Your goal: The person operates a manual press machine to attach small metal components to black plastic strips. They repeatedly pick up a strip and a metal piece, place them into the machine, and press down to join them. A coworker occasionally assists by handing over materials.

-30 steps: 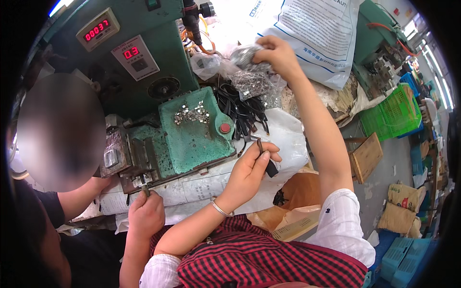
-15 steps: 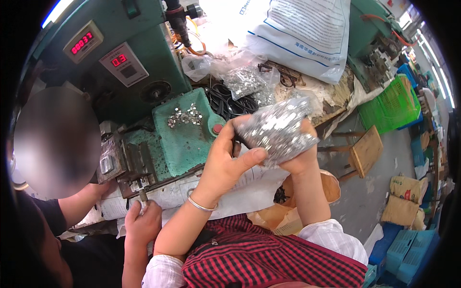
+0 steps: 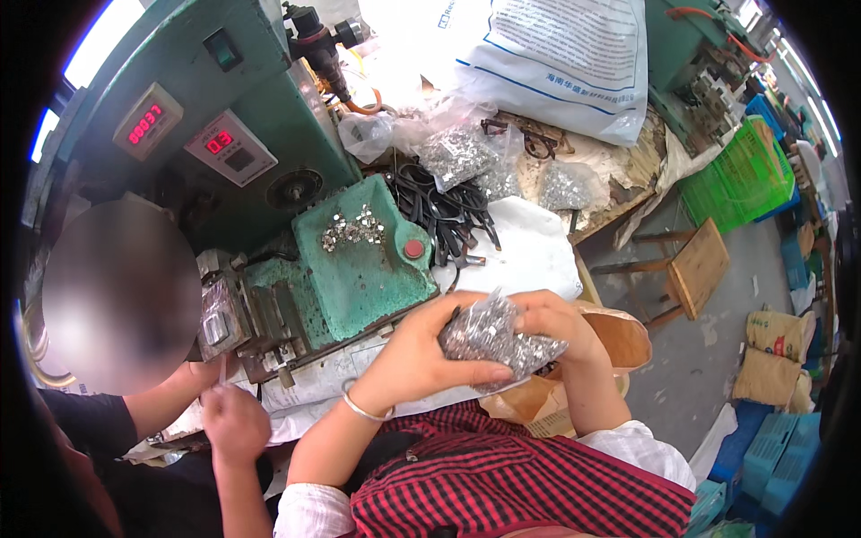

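Observation:
A clear plastic bag [image 3: 489,341] full of small shiny metal pieces is held between my two hands, in front of my checked apron. My left hand [image 3: 421,345], with a bangle at the wrist, grips the bag from its left side, thumb across the front. My right hand [image 3: 560,327] holds its upper right part, fingers bent over the plastic. Beyond the bag lie a white sheet [image 3: 529,247] and a heap of black eyeglass frame parts [image 3: 444,211]. Left of them, a green metal tray [image 3: 359,278] carries a small pile of loose metal pieces [image 3: 352,230].
At left a co-worker's hand [image 3: 235,421] is near a green machine [image 3: 242,99]. More bags of metal pieces [image 3: 457,154] and a large white sack [image 3: 565,67] lie at the back. A brown paper bag [image 3: 619,336], a wooden stool [image 3: 700,269] and a green crate [image 3: 740,175] are at right.
Both my hands have brought the bag down and closer to my body, and its top is now gathered. The white sheet and black frame parts behind show more. The co-worker's hand has shifted left.

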{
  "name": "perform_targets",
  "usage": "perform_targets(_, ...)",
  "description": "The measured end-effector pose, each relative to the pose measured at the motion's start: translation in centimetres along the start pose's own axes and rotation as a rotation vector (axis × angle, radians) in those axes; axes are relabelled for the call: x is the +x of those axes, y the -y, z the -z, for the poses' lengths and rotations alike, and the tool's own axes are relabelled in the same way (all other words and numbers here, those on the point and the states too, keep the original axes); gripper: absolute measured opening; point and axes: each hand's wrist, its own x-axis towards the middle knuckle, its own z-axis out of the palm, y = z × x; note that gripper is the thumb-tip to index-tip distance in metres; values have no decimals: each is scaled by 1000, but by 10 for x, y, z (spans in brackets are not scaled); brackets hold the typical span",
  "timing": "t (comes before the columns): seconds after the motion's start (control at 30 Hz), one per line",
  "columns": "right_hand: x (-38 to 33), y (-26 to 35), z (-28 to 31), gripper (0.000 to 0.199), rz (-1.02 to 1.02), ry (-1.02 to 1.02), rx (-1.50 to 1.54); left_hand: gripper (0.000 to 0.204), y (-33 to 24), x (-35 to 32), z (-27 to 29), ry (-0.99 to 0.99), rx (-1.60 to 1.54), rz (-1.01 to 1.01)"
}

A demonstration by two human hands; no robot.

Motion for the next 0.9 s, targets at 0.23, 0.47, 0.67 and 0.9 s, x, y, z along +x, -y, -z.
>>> perform_targets(0.23, 3, 31, -25, 27, 263, -84, -371, 53, 25, -31, -6, -277, -569, 76)
perform_targets(0.47, 19, 29, -39, 43, 476, -67, -507, 49, 12, -27, -3, -417, -415, -26)
perform_targets(0.67, 19, 10, -58, 43, 404, -129, -383, 46, 15, -27, -3, -401, -438, -31)
perform_targets(0.9, 15, -9, -64, 29, 574, -249, -166, 59, 17, -34, 1, -318, -587, -144)
